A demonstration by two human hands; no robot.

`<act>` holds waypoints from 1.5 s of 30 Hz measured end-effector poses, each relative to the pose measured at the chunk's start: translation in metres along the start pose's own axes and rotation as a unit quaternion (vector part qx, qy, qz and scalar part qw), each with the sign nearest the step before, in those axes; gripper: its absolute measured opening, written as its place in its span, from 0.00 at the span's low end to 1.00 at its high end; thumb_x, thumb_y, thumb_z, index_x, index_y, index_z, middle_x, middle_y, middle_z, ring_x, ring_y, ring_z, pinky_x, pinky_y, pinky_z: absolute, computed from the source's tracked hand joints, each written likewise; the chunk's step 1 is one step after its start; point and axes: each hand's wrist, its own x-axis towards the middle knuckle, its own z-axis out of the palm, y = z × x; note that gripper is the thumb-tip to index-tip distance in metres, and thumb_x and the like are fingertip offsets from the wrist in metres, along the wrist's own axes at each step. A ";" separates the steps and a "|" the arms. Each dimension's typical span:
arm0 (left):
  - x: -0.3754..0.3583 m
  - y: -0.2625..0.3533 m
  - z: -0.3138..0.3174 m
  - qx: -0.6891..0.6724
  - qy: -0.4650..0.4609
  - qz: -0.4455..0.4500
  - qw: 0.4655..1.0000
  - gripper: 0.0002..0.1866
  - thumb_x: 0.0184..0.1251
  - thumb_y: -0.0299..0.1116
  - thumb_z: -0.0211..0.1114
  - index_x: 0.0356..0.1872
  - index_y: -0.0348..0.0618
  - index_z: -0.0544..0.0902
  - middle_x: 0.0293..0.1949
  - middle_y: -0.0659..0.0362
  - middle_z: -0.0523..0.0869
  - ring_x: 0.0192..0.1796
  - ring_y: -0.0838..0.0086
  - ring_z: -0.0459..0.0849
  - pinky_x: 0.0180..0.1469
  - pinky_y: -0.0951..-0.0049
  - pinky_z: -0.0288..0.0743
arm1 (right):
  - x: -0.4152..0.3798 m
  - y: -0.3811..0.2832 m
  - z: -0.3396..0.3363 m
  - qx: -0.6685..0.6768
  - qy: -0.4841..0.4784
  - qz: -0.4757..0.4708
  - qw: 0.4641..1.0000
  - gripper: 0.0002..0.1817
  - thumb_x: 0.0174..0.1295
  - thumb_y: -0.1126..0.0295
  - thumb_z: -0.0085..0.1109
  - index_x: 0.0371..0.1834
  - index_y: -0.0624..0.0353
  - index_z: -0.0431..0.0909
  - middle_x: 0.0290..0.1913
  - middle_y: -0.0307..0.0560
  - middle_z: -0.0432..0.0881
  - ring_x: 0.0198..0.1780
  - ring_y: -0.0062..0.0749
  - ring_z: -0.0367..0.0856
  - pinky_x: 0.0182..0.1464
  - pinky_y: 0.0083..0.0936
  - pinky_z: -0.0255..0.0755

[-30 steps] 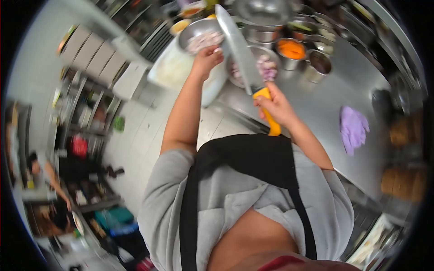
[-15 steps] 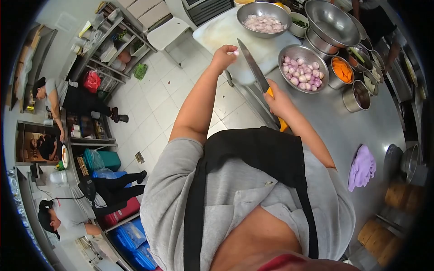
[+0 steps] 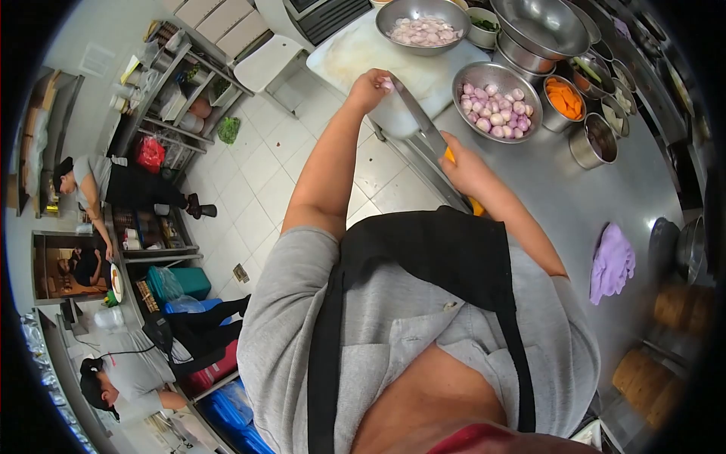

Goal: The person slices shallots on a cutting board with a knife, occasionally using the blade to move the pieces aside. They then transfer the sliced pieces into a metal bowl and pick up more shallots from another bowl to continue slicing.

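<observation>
My left hand pinches a small peeled shallot between its fingertips, over the near edge of a white cutting board. A long knife with an orange handle is in my right hand. The front end of its blade is at the shallot; whether it is cutting into it is too small to tell. Beyond the blade is a metal bowl with sliced shallots. To its right, a metal bowl holds many whole peeled shallots.
Metal pots, one with orange carrot pieces, crowd the steel table at the right. A large bowl sits on a pot behind. A purple cloth lies nearer me. Two people in grey shirts work at the left; another shows through an opening.
The knife's front end has come to the shallot in my left hand; before, there was a gap between them. The whole view has shifted slightly.
</observation>
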 end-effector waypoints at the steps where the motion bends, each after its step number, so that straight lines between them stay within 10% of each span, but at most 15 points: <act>1: 0.001 0.001 0.003 0.001 -0.002 0.001 1.000 0.20 0.56 0.30 0.70 0.50 0.40 0.78 0.44 0.56 0.82 0.44 0.73 0.80 0.47 0.73 0.75 | 0.001 0.004 0.003 -0.016 0.008 -0.010 1.000 0.31 0.63 0.67 0.48 0.70 0.60 0.54 0.38 0.70 0.79 0.42 0.60 0.79 0.47 0.44 0.71; 3: 0.000 0.008 0.008 -0.035 0.106 -0.090 0.990 0.20 0.56 0.31 0.70 0.49 0.34 0.78 0.43 0.56 0.82 0.42 0.73 0.81 0.44 0.75 0.75 | 0.002 0.008 0.005 -0.031 0.016 -0.019 0.999 0.31 0.63 0.67 0.48 0.70 0.60 0.54 0.37 0.70 0.79 0.41 0.60 0.79 0.46 0.44 0.71; 21: 0.012 0.010 -0.002 -0.142 0.033 -0.263 0.954 0.13 0.57 0.29 0.69 0.40 0.31 0.81 0.38 0.57 0.85 0.35 0.75 0.82 0.41 0.78 0.79 | -0.007 -0.003 -0.004 -0.069 -0.006 -0.058 0.996 0.35 0.64 0.69 0.45 0.75 0.47 0.46 0.32 0.67 0.78 0.35 0.57 0.79 0.43 0.45 0.71; 45: 0.005 0.016 0.001 -0.198 0.048 -0.231 0.951 0.12 0.56 0.27 0.70 0.37 0.32 0.79 0.35 0.58 0.83 0.35 0.75 0.82 0.40 0.79 0.80 | 0.036 -0.034 -0.002 -0.215 -0.024 -0.011 0.976 0.37 0.58 0.77 0.40 0.74 0.45 0.50 0.38 0.66 0.79 0.39 0.53 0.80 0.42 0.44 0.73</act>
